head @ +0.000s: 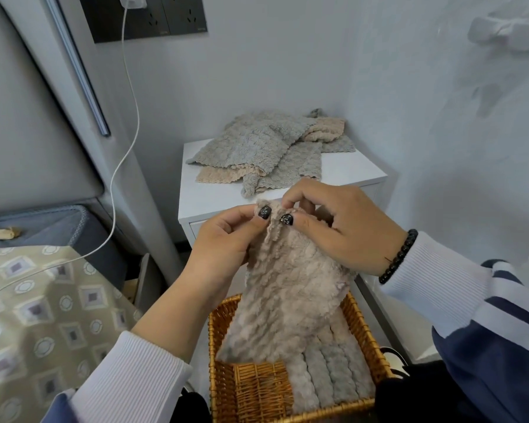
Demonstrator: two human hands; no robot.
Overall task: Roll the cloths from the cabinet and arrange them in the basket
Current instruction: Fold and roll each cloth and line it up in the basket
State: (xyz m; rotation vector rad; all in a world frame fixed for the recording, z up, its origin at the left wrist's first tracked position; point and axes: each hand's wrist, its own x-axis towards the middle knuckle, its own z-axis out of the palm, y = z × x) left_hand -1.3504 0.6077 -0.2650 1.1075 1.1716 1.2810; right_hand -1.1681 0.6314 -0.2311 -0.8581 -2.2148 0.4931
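Note:
A fluffy beige cloth (290, 288) hangs unrolled above the wicker basket (223, 355). My left hand (223, 248) and my right hand (342, 227) both pinch its top edge, thumbs close together. Rolled cloths (327, 370) in grey and beige lie side by side in the right part of the basket. A loose pile of grey and beige cloths (263, 148) rests on top of the white cabinet (348, 169) behind my hands.
A bed with a patterned cover (43, 315) lies to the left. A white cable (126, 141) hangs from a wall socket (147, 13) down to the bed. The white wall stands close on the right.

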